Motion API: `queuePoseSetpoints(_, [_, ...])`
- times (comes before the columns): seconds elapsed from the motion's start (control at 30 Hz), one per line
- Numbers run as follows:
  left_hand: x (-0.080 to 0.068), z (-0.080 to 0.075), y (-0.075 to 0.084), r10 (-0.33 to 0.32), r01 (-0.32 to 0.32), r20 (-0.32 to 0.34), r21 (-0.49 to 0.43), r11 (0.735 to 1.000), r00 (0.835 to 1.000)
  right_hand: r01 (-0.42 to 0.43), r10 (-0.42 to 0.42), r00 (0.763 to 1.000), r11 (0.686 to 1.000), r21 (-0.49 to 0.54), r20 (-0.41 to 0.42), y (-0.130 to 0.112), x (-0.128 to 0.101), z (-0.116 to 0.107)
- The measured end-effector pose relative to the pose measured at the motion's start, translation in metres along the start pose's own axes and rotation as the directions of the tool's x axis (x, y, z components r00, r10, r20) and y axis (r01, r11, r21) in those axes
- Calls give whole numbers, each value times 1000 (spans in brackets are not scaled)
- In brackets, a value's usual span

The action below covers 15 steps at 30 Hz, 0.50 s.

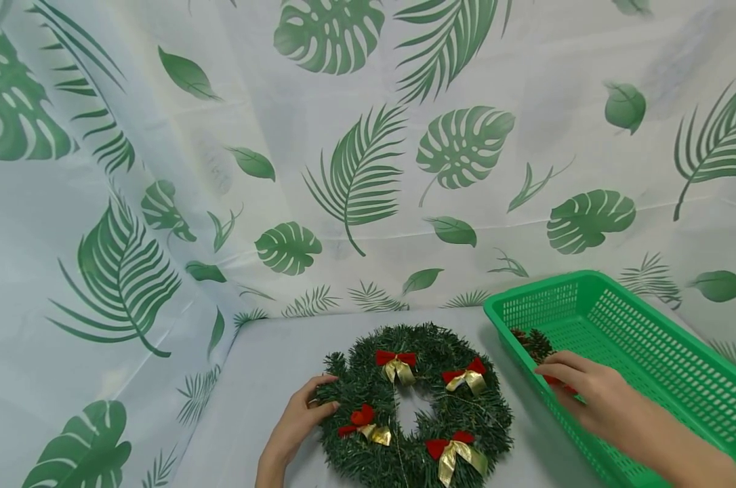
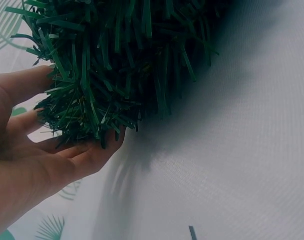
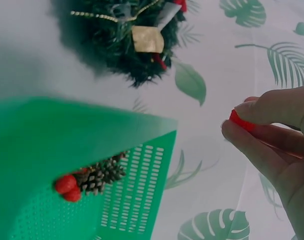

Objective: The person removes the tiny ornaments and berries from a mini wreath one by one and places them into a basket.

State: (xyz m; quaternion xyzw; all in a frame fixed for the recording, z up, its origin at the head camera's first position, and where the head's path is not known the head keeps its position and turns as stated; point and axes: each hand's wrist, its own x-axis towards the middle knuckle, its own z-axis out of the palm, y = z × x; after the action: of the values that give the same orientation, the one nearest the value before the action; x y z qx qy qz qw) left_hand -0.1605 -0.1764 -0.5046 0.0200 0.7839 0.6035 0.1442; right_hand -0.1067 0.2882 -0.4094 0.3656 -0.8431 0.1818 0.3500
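Observation:
A green tinsel wreath (image 1: 485,423) lies on the white-covered table, with several red-and-gold bows (image 1: 396,366) on it and a thin gold bead string (image 3: 99,16) across it. My left hand (image 1: 297,417) grips the wreath's left edge; in the left wrist view its fingers (image 2: 94,162) curl under the tinsel. Over the near side of the green basket (image 1: 667,379), my right hand (image 1: 596,393) pinches a small red piece (image 3: 240,121) between thumb and fingers. Most of that piece is hidden by the fingertips. Pine cones (image 3: 104,175) and round red balls (image 3: 68,187) lie inside the basket.
The basket has raised, slotted walls and stands to the right of the wreath. Behind the table and at the left hangs a white cloth (image 1: 368,285) printed with green leaves. A small dark tinsel strand (image 2: 192,233) lies on the tabletop.

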Motion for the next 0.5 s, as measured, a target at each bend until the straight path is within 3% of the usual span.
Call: queuePoseSetpoints(0.5, [0, 0, 1, 5, -5, 1, -1, 1000, 1000, -6, 6, 999, 1000, 1, 54, 22, -4, -6])
